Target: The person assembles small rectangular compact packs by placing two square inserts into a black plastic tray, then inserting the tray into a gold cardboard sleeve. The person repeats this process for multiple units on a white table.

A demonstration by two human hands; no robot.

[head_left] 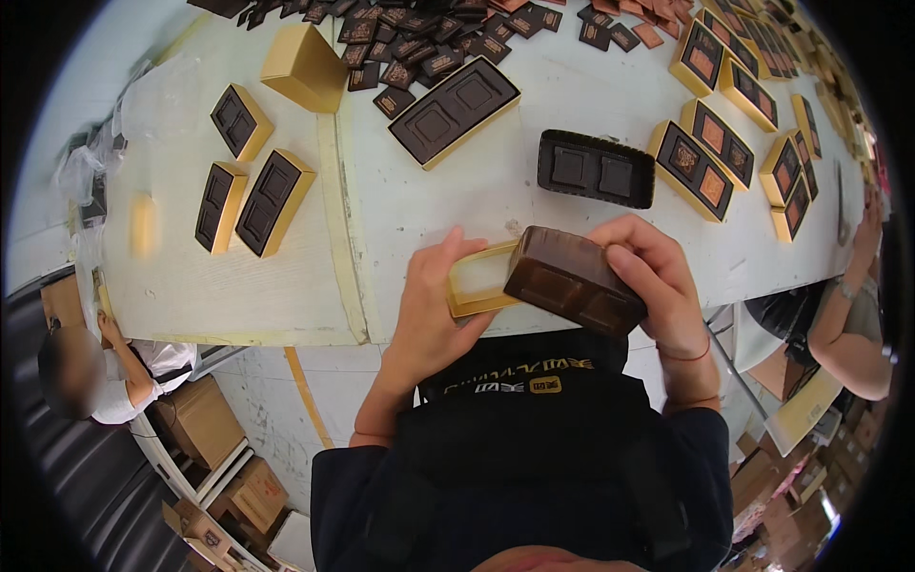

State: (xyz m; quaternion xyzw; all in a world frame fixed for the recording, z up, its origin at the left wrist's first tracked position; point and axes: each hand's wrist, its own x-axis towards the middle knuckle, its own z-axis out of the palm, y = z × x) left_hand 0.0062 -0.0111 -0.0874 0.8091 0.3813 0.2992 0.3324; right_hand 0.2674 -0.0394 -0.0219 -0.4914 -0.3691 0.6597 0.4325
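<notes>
My left hand (424,296) grips an open gold box frame (481,305) by its side, and the white tabletop shows through it. In my right hand (665,272) is a brown plastic tray (572,281) with moulded square hollows, tilted with its underside toward me. One end of the tray meets or overlaps the frame's right end; whether it is inside, I cannot tell. Just beyond my hands lies a loose black tray (640,189) with two square hollows. Farther off is a gold box with a dark two-hollow insert (456,110).
Dark square packets (419,52) and copper ones (653,11) are heaped at the far side. Several gold boxes with dark inserts (276,202) and a gold carton (307,69) stand left. Filled boxes (691,172) crowd the right. Other people's arms (839,315) show at both sides.
</notes>
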